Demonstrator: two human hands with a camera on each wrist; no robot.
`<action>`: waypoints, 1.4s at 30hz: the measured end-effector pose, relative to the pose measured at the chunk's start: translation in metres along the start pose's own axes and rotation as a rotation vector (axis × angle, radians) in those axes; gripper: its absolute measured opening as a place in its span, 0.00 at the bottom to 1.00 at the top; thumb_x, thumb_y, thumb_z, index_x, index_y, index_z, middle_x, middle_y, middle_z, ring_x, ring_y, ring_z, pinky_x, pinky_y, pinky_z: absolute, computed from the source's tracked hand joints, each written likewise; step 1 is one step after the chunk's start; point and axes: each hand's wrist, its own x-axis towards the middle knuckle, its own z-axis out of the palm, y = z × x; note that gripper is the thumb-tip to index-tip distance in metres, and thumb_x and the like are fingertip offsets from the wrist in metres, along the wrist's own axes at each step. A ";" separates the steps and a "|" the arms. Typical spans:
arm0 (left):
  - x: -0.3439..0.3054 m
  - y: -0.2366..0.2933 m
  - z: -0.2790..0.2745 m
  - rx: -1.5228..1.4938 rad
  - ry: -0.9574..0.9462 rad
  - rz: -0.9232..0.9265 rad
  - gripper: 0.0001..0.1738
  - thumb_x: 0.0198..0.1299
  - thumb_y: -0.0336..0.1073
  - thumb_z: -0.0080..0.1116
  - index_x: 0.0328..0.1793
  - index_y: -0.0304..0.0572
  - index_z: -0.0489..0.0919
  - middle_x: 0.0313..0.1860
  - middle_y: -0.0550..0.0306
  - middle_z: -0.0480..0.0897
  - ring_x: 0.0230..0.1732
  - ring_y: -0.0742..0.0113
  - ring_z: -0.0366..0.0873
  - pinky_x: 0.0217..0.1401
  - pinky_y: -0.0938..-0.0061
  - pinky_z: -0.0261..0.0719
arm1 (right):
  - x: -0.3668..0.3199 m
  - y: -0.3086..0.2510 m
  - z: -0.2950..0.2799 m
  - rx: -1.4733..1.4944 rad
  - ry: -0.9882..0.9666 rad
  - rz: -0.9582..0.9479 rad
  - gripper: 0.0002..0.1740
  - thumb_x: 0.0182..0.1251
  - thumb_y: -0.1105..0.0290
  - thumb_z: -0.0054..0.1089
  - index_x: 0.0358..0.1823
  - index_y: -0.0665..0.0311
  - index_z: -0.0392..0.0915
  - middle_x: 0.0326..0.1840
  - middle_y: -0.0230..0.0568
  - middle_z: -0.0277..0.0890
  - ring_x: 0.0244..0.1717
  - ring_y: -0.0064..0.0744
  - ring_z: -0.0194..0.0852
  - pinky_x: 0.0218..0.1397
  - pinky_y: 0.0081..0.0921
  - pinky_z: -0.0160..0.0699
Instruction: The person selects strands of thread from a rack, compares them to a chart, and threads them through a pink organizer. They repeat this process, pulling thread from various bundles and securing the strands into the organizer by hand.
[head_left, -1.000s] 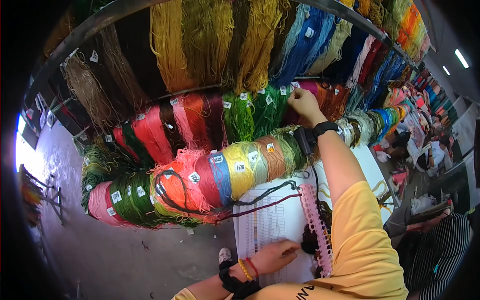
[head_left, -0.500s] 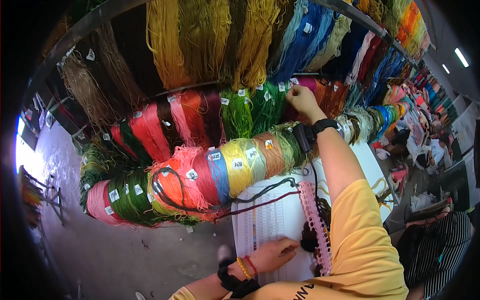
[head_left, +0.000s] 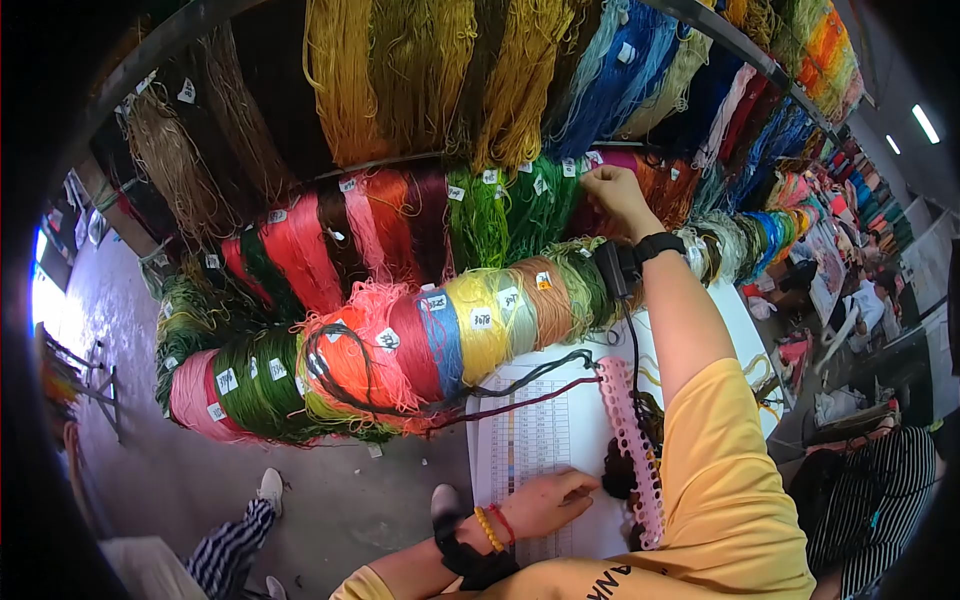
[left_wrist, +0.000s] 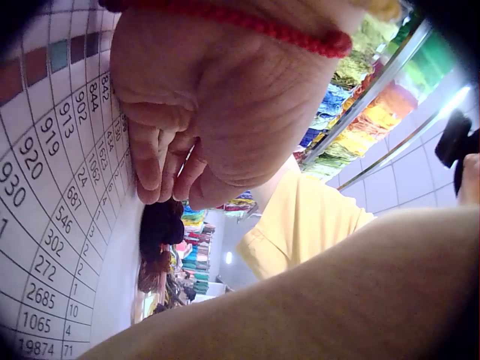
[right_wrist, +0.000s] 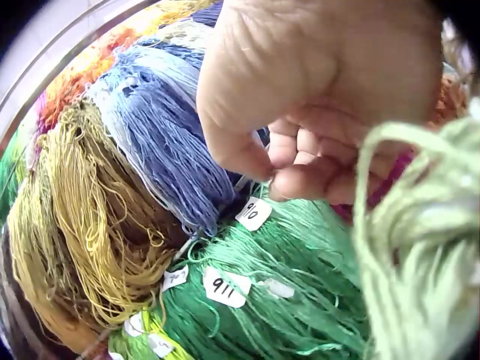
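My right hand (head_left: 615, 195) is up at the middle row of hanging skeins, its thumb and forefinger pinched together at the top of the green thread (right_wrist: 292, 247). Right under those fingertips is a paper tag (right_wrist: 253, 214) marked 910, with another tag (right_wrist: 226, 286) marked 911 beside it. A magenta skein (head_left: 620, 160) hangs just behind the hand. Low in the head view, my left hand (head_left: 545, 505) rests on a printed number chart (head_left: 530, 430), its fingers loosely bent with nothing in them. Next to its fingertips lies a dark thread bundle (head_left: 618, 470).
A pink perforated strip (head_left: 632, 450) with threads tied to it lies on the papers. In front of the rack runs a thick roll of tagged skeins (head_left: 480, 320). Gold skeins (head_left: 420, 80) hang from the upper rail. A person's striped trouser leg (head_left: 235, 550) shows at lower left.
My right hand stays at the green skein and has shifted only slightly. The left hand is still on the chart. A person's legs have come into view at lower left.
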 end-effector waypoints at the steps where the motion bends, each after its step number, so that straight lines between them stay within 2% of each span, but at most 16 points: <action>1: 0.000 -0.001 0.001 0.004 0.002 0.001 0.15 0.60 0.34 0.54 0.53 0.39 0.74 0.43 0.50 0.78 0.45 0.61 0.79 0.48 0.73 0.76 | 0.002 -0.002 -0.001 -0.089 0.000 -0.022 0.08 0.59 0.68 0.59 0.30 0.66 0.76 0.19 0.35 0.74 0.20 0.25 0.72 0.25 0.22 0.71; 7: 0.001 -0.008 0.008 0.036 0.069 0.067 0.13 0.60 0.33 0.54 0.50 0.40 0.75 0.40 0.51 0.79 0.41 0.62 0.80 0.45 0.73 0.77 | -0.030 -0.026 -0.024 -0.135 0.052 -0.099 0.10 0.63 0.67 0.55 0.36 0.67 0.77 0.19 0.35 0.76 0.21 0.24 0.76 0.27 0.23 0.73; 9: 0.002 -0.010 0.007 0.097 0.076 0.082 0.12 0.59 0.33 0.55 0.48 0.39 0.76 0.39 0.52 0.79 0.39 0.63 0.80 0.43 0.74 0.77 | -0.070 -0.052 -0.046 -0.221 0.100 -0.287 0.09 0.62 0.69 0.55 0.36 0.69 0.77 0.30 0.39 0.79 0.25 0.24 0.77 0.29 0.22 0.73; 13: 0.006 -0.013 0.009 0.112 0.051 0.062 0.10 0.59 0.31 0.55 0.45 0.37 0.77 0.36 0.53 0.80 0.36 0.66 0.80 0.40 0.75 0.77 | -0.175 -0.103 -0.095 0.610 0.030 -0.347 0.06 0.60 0.72 0.52 0.34 0.67 0.74 0.59 0.48 0.69 0.30 0.23 0.72 0.32 0.18 0.69; 15: 0.007 -0.019 0.011 0.110 0.051 0.067 0.10 0.59 0.31 0.54 0.46 0.36 0.77 0.36 0.53 0.80 0.37 0.69 0.79 0.41 0.76 0.78 | -0.220 -0.121 -0.111 0.779 -0.066 -0.421 0.05 0.61 0.73 0.47 0.32 0.66 0.71 0.61 0.53 0.67 0.24 0.19 0.65 0.31 0.17 0.66; 17: 0.009 -0.020 0.011 0.091 0.033 0.046 0.10 0.59 0.31 0.54 0.46 0.36 0.77 0.36 0.53 0.81 0.38 0.69 0.80 0.42 0.76 0.78 | -0.318 -0.145 -0.149 0.967 -0.219 -0.625 0.02 0.60 0.75 0.44 0.33 0.65 0.63 0.41 0.40 0.72 0.20 0.15 0.59 0.27 0.19 0.62; 18: 0.008 -0.013 0.009 0.111 0.027 0.023 0.10 0.59 0.32 0.54 0.46 0.36 0.76 0.36 0.52 0.82 0.39 0.68 0.80 0.43 0.76 0.78 | -0.355 -0.143 -0.175 1.051 -0.291 -0.573 0.04 0.60 0.73 0.45 0.31 0.61 0.60 0.30 0.30 0.64 0.20 0.16 0.60 0.29 0.21 0.61; 20: 0.011 -0.012 0.007 0.172 0.000 0.010 0.11 0.59 0.33 0.54 0.45 0.36 0.76 0.37 0.52 0.82 0.39 0.67 0.80 0.44 0.75 0.78 | -0.422 -0.161 -0.181 0.932 -0.209 -0.718 0.09 0.61 0.77 0.43 0.27 0.57 0.56 0.25 0.29 0.58 0.19 0.19 0.58 0.31 0.22 0.59; 23: 0.015 -0.010 0.005 0.232 -0.040 -0.013 0.11 0.59 0.34 0.54 0.45 0.36 0.77 0.37 0.52 0.82 0.39 0.67 0.79 0.44 0.74 0.77 | -0.545 -0.152 -0.266 0.807 0.372 -0.749 0.07 0.61 0.80 0.48 0.29 0.63 0.61 0.26 0.32 0.59 0.24 0.22 0.58 0.33 0.20 0.61; 25: 0.019 -0.011 0.001 0.239 -0.065 0.002 0.11 0.58 0.34 0.54 0.45 0.36 0.77 0.37 0.54 0.82 0.39 0.68 0.79 0.45 0.75 0.77 | -0.613 -0.164 -0.295 0.249 1.115 -0.777 0.05 0.65 0.76 0.47 0.32 0.70 0.70 0.30 0.38 0.69 0.26 0.27 0.67 0.30 0.23 0.68; 27: 0.022 -0.009 -0.003 0.149 -0.045 -0.018 0.12 0.57 0.33 0.56 0.45 0.34 0.77 0.37 0.55 0.82 0.39 0.69 0.79 0.44 0.76 0.77 | -0.644 -0.174 -0.298 -0.285 1.364 -0.684 0.10 0.67 0.73 0.47 0.35 0.73 0.75 0.33 0.41 0.74 0.29 0.30 0.72 0.30 0.25 0.73; 31: 0.031 0.009 -0.010 -0.140 -0.009 -0.213 0.14 0.57 0.30 0.54 0.48 0.31 0.76 0.38 0.53 0.81 0.38 0.72 0.79 0.41 0.82 0.77 | -0.627 -0.167 -0.282 -1.267 1.289 -0.518 0.12 0.68 0.70 0.49 0.37 0.71 0.77 0.38 0.43 0.78 0.35 0.32 0.77 0.36 0.25 0.76; 33: 0.030 0.022 -0.003 -0.278 0.053 -0.336 0.14 0.59 0.32 0.53 0.49 0.32 0.75 0.38 0.53 0.81 0.37 0.72 0.80 0.39 0.83 0.77 | -0.569 -0.120 -0.263 -0.879 1.142 -0.556 0.12 0.68 0.68 0.51 0.41 0.70 0.77 0.38 0.42 0.78 0.36 0.30 0.77 0.42 0.25 0.78; 36: 0.033 0.027 0.008 -0.291 0.064 -0.351 0.15 0.59 0.33 0.52 0.51 0.32 0.74 0.39 0.54 0.80 0.37 0.72 0.80 0.39 0.83 0.77 | -0.469 -0.063 -0.170 -0.161 0.718 -0.227 0.09 0.63 0.74 0.53 0.44 0.67 0.72 0.34 0.42 0.79 0.33 0.26 0.78 0.39 0.20 0.77; 38: 0.038 0.025 0.012 -0.290 0.107 -0.370 0.16 0.59 0.33 0.53 0.52 0.32 0.73 0.39 0.54 0.80 0.37 0.72 0.80 0.38 0.83 0.77 | -0.437 -0.022 -0.133 0.004 0.423 -0.072 0.11 0.65 0.74 0.52 0.47 0.67 0.68 0.34 0.43 0.80 0.33 0.27 0.79 0.38 0.21 0.77; 42: 0.063 0.021 0.006 -0.273 0.248 -0.359 0.18 0.58 0.32 0.53 0.53 0.31 0.72 0.39 0.55 0.80 0.35 0.73 0.80 0.35 0.84 0.77 | -0.388 0.004 -0.107 0.162 0.245 0.056 0.06 0.66 0.75 0.50 0.41 0.69 0.74 0.33 0.40 0.80 0.31 0.23 0.78 0.35 0.16 0.76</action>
